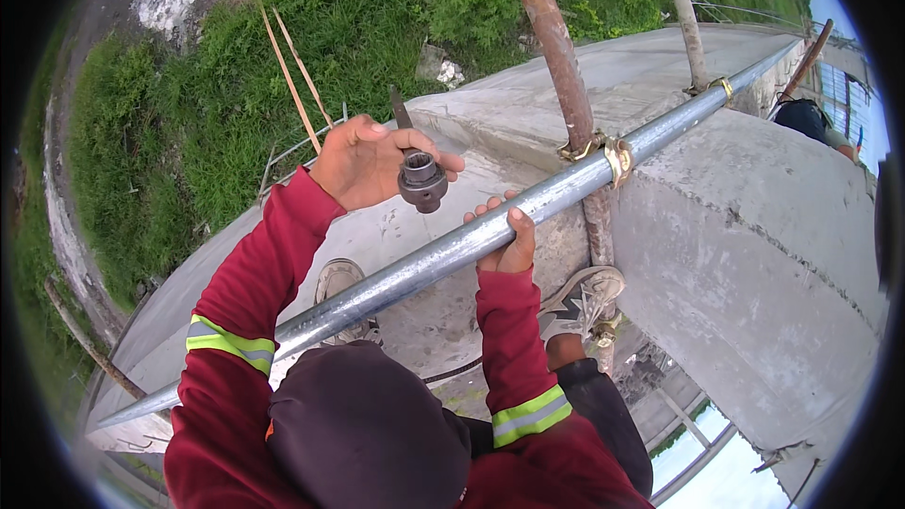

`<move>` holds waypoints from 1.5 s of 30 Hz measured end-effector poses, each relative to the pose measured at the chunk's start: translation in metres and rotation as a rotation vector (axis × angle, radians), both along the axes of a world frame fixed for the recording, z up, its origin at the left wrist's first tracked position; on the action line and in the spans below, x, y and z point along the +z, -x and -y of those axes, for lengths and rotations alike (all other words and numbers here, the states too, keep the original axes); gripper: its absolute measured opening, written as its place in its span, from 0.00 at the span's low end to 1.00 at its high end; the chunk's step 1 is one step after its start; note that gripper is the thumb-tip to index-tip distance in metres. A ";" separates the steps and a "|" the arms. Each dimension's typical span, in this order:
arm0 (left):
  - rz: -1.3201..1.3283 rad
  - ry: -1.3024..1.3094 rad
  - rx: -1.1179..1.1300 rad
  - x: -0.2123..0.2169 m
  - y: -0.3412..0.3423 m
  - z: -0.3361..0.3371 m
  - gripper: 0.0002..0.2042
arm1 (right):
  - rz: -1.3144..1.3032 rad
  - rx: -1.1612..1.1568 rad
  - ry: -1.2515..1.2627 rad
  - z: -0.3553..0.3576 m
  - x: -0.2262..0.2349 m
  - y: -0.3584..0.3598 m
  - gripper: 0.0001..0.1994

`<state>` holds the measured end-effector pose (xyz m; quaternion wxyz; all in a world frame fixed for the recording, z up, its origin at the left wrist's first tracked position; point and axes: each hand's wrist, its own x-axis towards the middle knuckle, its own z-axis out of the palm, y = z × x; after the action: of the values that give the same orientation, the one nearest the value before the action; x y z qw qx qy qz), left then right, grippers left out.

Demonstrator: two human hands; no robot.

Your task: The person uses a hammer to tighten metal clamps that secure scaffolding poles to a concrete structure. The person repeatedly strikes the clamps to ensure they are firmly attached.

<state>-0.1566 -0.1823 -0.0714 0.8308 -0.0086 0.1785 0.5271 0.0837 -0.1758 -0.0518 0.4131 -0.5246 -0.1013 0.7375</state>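
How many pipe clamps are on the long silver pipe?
2. One clamp joins the silver pipe to the rusty upright pole; a second clamp sits farther along at the thinner pole. Others may be hidden.

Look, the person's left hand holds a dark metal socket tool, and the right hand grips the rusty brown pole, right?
Not quite. In the head view the right hand grips the shiny grey metal pipe, not the rusty one. The left hand does hold the dark metal socket tool.

Left hand [363, 162] raised, fingers curled in a grip; right hand [504, 240] clenched, knuckles upward
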 end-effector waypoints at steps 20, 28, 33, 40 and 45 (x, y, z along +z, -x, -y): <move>-1.149 -0.184 -0.272 -0.022 -0.019 -0.004 0.31 | 0.087 0.049 0.019 0.022 0.008 0.011 0.21; -1.144 -0.350 -0.390 -0.006 -0.069 -0.070 0.29 | 0.096 0.011 0.053 0.026 0.001 0.011 0.21; -1.326 -0.710 -0.500 0.013 -0.090 -0.087 0.29 | 0.072 0.029 -0.003 0.028 -0.001 0.012 0.20; -1.376 -0.643 -0.648 0.012 -0.065 -0.115 0.25 | 0.211 0.151 0.001 0.024 0.007 0.008 0.18; -1.342 -0.667 -0.835 0.023 -0.074 -0.111 0.26 | 0.319 0.185 -0.019 0.025 0.010 0.005 0.18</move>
<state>-0.0824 -0.0709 -0.0486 0.6342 0.6164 0.4566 0.0965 0.0787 -0.2006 -0.0423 0.3273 -0.6195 -0.2201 0.6787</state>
